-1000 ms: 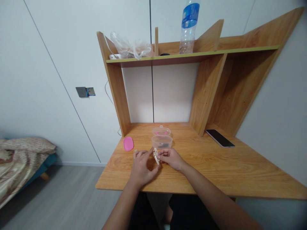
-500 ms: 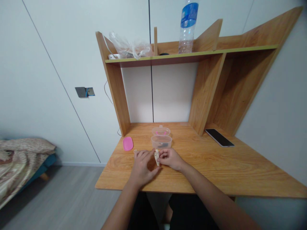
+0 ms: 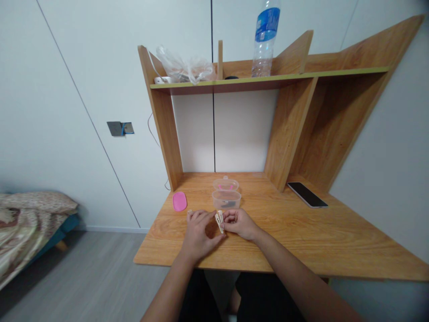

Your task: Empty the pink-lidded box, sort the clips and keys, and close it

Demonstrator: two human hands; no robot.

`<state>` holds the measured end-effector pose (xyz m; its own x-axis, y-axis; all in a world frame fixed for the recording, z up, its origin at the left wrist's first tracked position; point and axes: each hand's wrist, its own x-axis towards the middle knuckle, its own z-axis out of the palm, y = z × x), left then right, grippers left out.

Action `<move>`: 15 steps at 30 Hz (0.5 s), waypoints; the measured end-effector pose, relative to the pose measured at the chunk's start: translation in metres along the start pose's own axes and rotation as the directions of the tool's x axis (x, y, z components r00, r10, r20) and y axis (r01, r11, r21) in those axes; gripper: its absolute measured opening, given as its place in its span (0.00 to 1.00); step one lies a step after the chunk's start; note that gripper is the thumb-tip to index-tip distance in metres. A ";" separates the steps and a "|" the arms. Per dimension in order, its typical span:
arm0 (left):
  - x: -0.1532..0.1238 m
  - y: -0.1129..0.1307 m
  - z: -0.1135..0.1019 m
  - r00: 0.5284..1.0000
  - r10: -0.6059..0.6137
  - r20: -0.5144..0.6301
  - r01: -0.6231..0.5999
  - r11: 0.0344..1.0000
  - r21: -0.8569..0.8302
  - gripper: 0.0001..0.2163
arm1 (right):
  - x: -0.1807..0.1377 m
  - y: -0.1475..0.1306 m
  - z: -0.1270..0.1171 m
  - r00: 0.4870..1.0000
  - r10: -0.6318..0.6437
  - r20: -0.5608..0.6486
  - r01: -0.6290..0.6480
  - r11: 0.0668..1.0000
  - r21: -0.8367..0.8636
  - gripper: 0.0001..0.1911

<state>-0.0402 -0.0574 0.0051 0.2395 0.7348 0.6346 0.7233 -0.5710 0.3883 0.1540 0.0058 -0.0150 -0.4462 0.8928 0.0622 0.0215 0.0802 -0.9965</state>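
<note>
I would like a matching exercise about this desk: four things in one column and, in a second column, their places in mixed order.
Things
1. pink oval lid
2. clear plastic bottle with a blue label
3. flat black phone
4. small pale clips

Places
A. standing on the top shelf
B. at the fingertips of the left hand and the right hand
C. left of the clear round tub
D. on the wooden desk, far right, under the shelf

Pairs: 1-C, 2-A, 3-D, 4-B

Working fingertip to fingertip.
Pinches with the right hand (image 3: 239, 223), fingers curled tight; meets it with the left hand (image 3: 198, 233), fingers loosely bent, thumb spread beneath, forearms angled inward.
</note>
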 end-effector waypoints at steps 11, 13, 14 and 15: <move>-0.001 -0.011 0.003 0.991 -0.066 -0.118 0.067 0.998 -0.001 0.26 | 0.002 0.000 -0.004 0.997 -0.003 -0.081 0.010 0.996 0.083 0.26; -0.002 -0.012 0.003 0.991 -0.064 -0.118 0.064 0.998 -0.007 0.27 | 0.002 0.000 -0.004 0.996 -0.008 -0.088 0.015 0.997 0.080 0.26; -0.002 -0.013 0.002 0.991 -0.063 -0.115 0.063 0.998 -0.008 0.27 | 0.002 0.000 -0.004 0.996 -0.010 -0.088 0.017 0.997 0.078 0.26; -0.002 -0.013 0.002 0.991 -0.064 -0.114 0.063 0.998 -0.008 0.27 | 0.002 -0.001 -0.004 0.996 -0.012 -0.086 0.019 0.997 0.077 0.25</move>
<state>-0.0486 -0.0510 -0.0028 0.1175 0.7231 0.6807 0.7316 -0.5265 0.4330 0.1569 0.0090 -0.0137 -0.3680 0.9265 0.0790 -0.0561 0.0626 -0.9965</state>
